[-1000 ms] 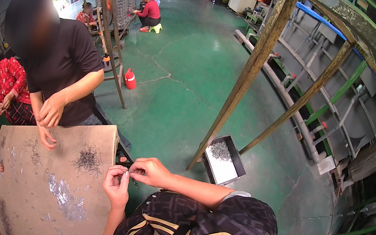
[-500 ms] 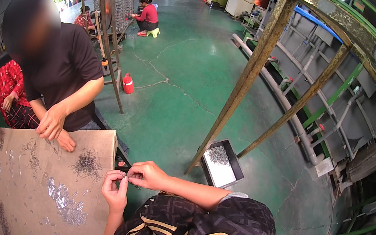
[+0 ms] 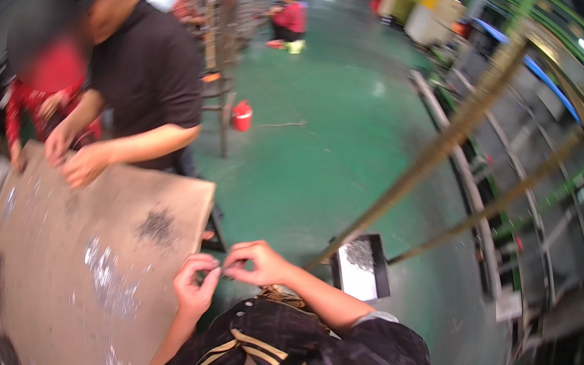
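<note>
Here, the left hand [image 3: 192,285] and right hand [image 3: 251,262] come together at the right edge of the table [image 3: 153,313], thumbs and fingers curled, fingertips nearly meeting. Motion blur makes the grip hard to read: possibly a small piece sits between the fingertips, but I cannot tell whether either hand is closed on one. A pile of dark, thin pieces [image 3: 158,227] lies on the brown tabletop, left of the grip and near the left hand, well apart from its fingers. Shiny clear pieces [image 3: 109,282] are spread farther left. Across the table, a co-worker in a dark shirt [image 3: 153,78] holds both hands close together above the far edge.
</note>
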Demonstrator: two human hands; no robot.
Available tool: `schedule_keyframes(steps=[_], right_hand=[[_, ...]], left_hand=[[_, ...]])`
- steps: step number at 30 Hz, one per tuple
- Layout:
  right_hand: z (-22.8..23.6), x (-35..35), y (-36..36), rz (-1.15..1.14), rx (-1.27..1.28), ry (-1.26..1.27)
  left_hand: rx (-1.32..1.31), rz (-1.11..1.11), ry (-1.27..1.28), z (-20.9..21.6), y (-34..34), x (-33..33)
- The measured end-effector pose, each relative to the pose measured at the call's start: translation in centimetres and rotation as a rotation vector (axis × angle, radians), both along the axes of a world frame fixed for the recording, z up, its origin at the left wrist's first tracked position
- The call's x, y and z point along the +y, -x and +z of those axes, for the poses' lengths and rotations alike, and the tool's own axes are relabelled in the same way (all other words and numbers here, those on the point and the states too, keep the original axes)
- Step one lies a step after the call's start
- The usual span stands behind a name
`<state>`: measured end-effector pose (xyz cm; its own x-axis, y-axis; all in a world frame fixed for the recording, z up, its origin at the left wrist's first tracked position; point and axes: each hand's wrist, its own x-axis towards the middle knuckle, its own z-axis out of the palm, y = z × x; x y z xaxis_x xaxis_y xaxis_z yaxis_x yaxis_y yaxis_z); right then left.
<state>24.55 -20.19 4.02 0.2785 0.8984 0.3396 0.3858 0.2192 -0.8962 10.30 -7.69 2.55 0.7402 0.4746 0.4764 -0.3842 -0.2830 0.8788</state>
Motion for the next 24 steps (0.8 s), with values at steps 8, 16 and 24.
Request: schedule_keyframes(steps=[8,16,24], right_hand=[[-4.2,4.4,-2.2,-0.112,-0.016,0.173],[-10.0,13.5,2.3,0.12,-0.34,0.259],[-14.1,21.8,7.3,0.197,-0.651,0.064]], left_hand=[[0.038,0.037,-0.061,0.4,2.2,0.2],[0.102,0.131,-0.096,-0.3,4.8,-0.6],[0.143,0.309,-0.011,-1.8,7.2,-1.2]])
